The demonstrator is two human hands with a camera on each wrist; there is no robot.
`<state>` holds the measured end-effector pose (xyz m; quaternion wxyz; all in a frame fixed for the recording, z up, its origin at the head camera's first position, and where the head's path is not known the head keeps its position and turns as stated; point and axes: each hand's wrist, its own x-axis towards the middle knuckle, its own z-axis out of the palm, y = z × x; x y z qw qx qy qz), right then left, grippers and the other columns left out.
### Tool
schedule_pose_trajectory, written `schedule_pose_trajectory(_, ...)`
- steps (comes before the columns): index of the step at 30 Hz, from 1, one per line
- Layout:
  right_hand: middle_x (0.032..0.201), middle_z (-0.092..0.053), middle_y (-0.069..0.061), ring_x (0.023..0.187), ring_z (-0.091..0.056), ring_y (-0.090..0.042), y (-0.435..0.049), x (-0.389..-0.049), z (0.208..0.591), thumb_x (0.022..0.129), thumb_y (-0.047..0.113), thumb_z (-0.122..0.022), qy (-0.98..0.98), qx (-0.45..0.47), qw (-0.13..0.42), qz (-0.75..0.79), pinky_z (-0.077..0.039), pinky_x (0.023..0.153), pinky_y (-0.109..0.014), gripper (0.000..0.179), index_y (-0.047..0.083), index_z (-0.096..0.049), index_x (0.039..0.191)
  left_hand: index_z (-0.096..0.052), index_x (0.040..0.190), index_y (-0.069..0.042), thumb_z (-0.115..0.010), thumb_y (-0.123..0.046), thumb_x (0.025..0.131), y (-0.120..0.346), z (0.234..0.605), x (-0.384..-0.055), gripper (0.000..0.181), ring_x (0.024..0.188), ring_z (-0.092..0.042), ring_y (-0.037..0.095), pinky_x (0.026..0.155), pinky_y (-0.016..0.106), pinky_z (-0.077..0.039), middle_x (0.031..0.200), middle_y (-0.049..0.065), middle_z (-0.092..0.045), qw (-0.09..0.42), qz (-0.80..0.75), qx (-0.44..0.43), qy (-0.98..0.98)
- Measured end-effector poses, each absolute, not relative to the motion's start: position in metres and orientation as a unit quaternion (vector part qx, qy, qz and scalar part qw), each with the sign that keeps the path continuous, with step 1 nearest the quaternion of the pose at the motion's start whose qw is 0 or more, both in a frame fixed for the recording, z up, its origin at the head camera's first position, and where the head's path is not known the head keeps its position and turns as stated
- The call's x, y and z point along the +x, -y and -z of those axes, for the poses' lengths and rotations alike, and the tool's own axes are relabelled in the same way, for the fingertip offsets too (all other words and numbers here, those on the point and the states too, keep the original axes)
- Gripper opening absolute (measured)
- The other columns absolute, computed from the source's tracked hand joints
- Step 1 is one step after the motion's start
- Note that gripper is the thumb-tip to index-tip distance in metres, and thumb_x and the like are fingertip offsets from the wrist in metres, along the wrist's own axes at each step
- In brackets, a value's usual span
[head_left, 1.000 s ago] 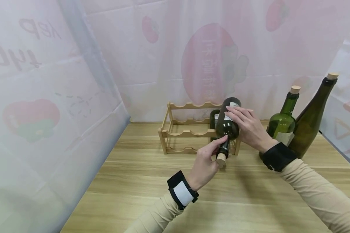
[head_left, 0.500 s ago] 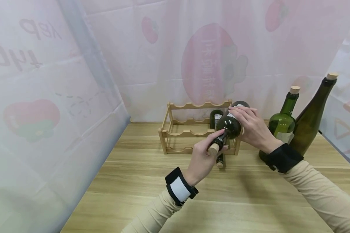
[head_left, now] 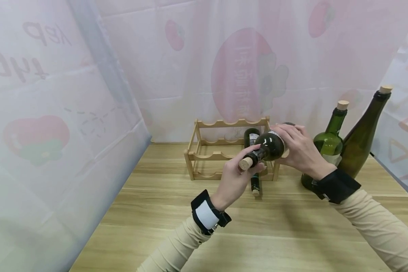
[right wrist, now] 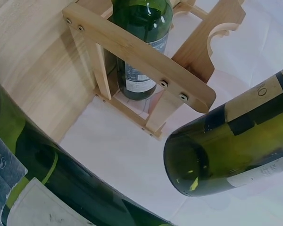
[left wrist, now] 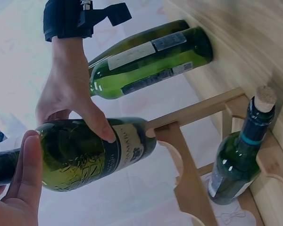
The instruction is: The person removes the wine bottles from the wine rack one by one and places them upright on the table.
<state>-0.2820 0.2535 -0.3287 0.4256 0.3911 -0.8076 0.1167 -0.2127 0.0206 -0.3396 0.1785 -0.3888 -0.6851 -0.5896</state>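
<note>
Both hands hold a dark green corked wine bottle over the right part of the wooden wine rack. My left hand grips its neck, the cork end pointing left and toward me. Farther back, my right hand grips the body from above, thumb near the label in the left wrist view. The bottle's base shows beside the rack in the right wrist view. A second wine bottle lies in the rack's lower level, its cork end sticking out in front.
Two corked bottles stand upright right of the rack: a shorter green bottle and a taller, slimmer olive bottle, close to my right wrist. A printed curtain hangs behind the wooden table.
The held bottle has turned: its cork end swung left and up, its base went right. The right hand shifted right with it. The lower bottle's neck has come into view.
</note>
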Motion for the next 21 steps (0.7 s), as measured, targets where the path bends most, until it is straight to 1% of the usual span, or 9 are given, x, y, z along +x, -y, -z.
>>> schedule_pose_trajectory(7,0.123,-0.058,-0.021,0.113,-0.052,-0.037,-0.258,-0.278,0.325,0.044,0.024,-0.096,0.817,0.38,0.414,-0.128,-0.034,0.092,-0.052,0.101,0.003,-0.051,0.131,-0.052,0.133,-0.005,-0.063,-0.001,0.09,-0.023,0.329,-0.213,0.045,0.096,-0.071,0.03,0.082,0.023,-0.058,0.116,0.023,-0.066,0.166,0.589,-0.389,0.689)
schedule_pose_trajectory(14,0.12,-0.059,-0.021,0.111,-0.053,-0.036,-0.26,-0.274,0.323,0.045,0.028,-0.095,0.82,0.374,0.415,-0.128,-0.035,0.091,-0.053,0.098,0.002,-0.052,0.129,-0.051,0.133,0.0,-0.061,0.0,0.092,-0.022,0.322,-0.213,0.042,0.087,-0.071,0.035,0.078,0.025,-0.059,0.099,0.027,-0.069,0.153,0.604,-0.398,0.673)
schedule_pose_trajectory(16,0.119,-0.06,-0.02,0.11,-0.053,-0.035,-0.26,-0.274,0.321,0.045,0.027,-0.094,0.82,0.375,0.413,-0.13,-0.035,0.091,-0.052,0.097,0.002,-0.053,0.128,-0.051,0.132,0.001,-0.06,0.002,0.092,-0.022,0.32,-0.214,0.042,0.086,-0.07,0.036,0.077,0.025,-0.06,0.098,0.028,-0.068,0.149,0.61,-0.402,0.666)
schedule_pose_trajectory(21,0.117,-0.062,-0.019,0.108,-0.054,-0.035,-0.261,-0.272,0.319,0.044,0.028,-0.093,0.82,0.376,0.41,-0.135,-0.036,0.091,-0.051,0.095,0.001,-0.054,0.127,-0.051,0.132,0.003,-0.059,0.003,0.092,-0.023,0.313,-0.216,0.041,0.089,-0.069,0.039,0.078,0.026,-0.059,0.11,0.029,-0.065,0.14,0.614,-0.404,0.664)
